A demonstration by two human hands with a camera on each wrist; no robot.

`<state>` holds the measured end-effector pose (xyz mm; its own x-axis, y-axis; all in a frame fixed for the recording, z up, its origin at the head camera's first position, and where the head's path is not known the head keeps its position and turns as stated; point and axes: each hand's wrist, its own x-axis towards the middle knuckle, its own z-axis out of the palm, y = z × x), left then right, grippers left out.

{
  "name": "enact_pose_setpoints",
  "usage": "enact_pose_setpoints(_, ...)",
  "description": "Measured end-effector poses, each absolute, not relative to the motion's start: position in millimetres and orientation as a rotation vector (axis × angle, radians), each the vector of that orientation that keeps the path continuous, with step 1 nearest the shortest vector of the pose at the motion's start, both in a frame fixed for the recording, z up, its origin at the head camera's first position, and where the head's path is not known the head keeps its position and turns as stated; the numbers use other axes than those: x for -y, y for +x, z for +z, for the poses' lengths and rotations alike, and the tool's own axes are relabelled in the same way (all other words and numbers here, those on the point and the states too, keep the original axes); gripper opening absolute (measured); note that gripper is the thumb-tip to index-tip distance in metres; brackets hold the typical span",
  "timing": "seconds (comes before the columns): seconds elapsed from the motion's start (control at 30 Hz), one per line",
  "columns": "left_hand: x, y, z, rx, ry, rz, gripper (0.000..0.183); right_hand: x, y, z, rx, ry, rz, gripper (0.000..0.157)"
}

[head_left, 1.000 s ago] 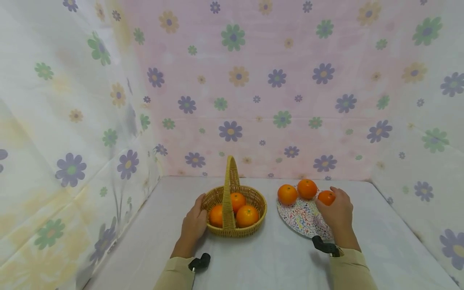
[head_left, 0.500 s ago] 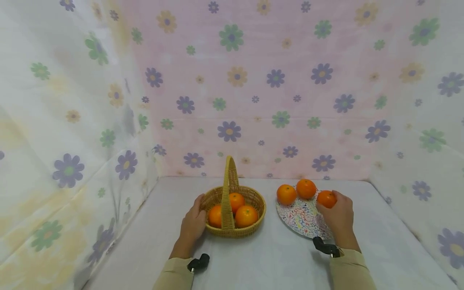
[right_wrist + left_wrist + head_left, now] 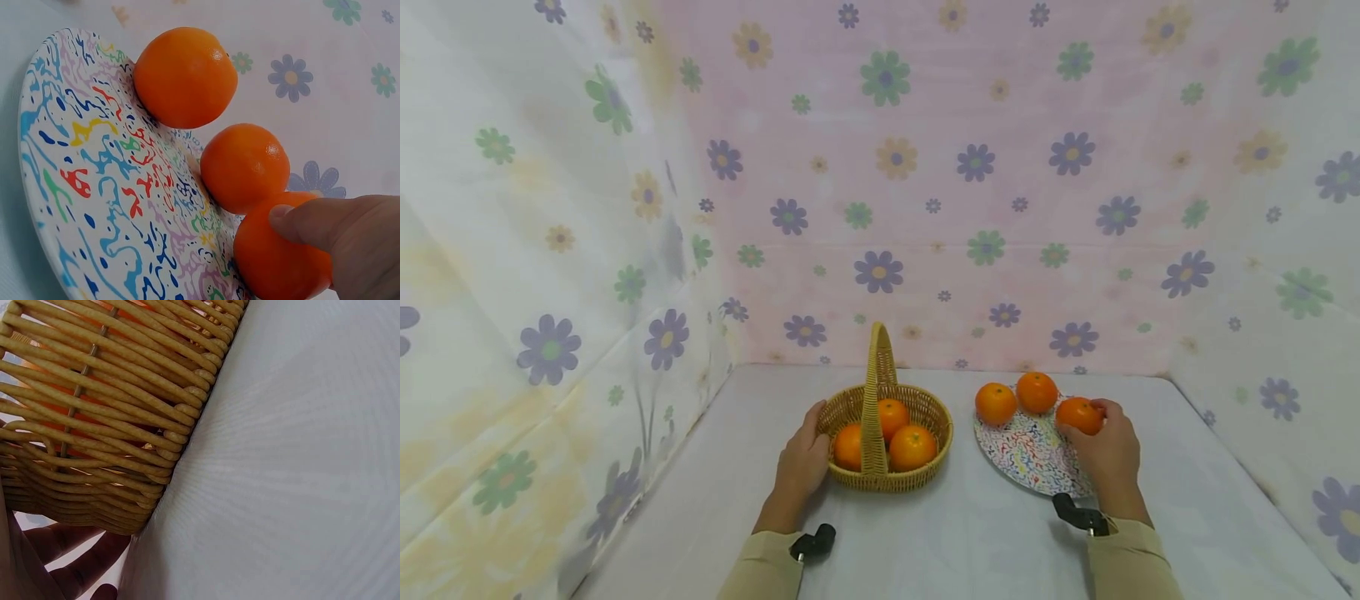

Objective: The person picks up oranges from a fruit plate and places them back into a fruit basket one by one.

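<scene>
My left hand [image 3: 801, 462] holds the left end of a wicker basket [image 3: 887, 483] with a tall arched handle. In the left wrist view, fingers [image 3: 84, 565] spread below the basket's woven wall [image 3: 106, 412]; the thumb is mostly hidden. Three oranges [image 3: 913, 448] sit inside. To the right, my right hand [image 3: 1108, 454] grips an orange [image 3: 1077, 414] at the right side of a patterned plate [image 3: 1030, 454]. In the right wrist view the thumb [image 3: 306, 222] presses on that orange [image 3: 275, 262]; the other fingers are hidden behind it.
On the plate's back edge lie two more oranges, one at the left [image 3: 995, 404] and one [image 3: 1036, 392] beside the held one. A white cloth [image 3: 955, 542] covers the table. Flowered fabric walls [image 3: 925, 167] enclose it at the back and sides.
My right hand has shifted slightly right and nearer to me, and the orange it grips shows more fully. The left hand and the basket have stayed in place.
</scene>
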<state>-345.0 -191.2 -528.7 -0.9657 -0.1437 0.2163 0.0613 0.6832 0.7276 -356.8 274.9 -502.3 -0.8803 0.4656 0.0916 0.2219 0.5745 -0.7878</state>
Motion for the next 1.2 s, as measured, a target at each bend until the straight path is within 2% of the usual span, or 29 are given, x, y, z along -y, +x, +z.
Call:
enact_pose_setpoints(0.3, 191, -345, -528, 2.624, 0.059, -1.165, 0.061, -273, -359, -501, 2.503, -0.536, 1.186, 0.083)
enact_pose_setpoints(0.73, 191, -343, -526, 2.636, 0.066, -1.177, 0.061, -256, -348, -469, 2.47, -0.377, 1.179, 0.077)
enact_pose_setpoints(1.2, 192, -344, -527, 2.633, 0.06, -1.179, 0.061, -242, -342, -450, 2.466, -0.221, 1.301, 0.079)
